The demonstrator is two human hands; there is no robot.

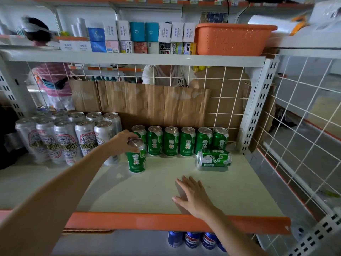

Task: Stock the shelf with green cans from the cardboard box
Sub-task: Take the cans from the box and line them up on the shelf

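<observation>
- Far left on the shelf: tall silver cans, upright and packed together.
- Left hand, fingers curled over the top of an upright green can just beside them.
- Behind: back row of green cans, upright against cardboard.
- Right hand, empty, fingers straight, near the front edge.
- Right: fallen green can, on its side.

White characters "雪花" are printed on each green aluminium can. On the upper white metal shelf, "0.38" is read on a small white-and-yellow carton and "20" on the adjacent dark carton. Lettering on the tall silver cans is not legible.
</observation>
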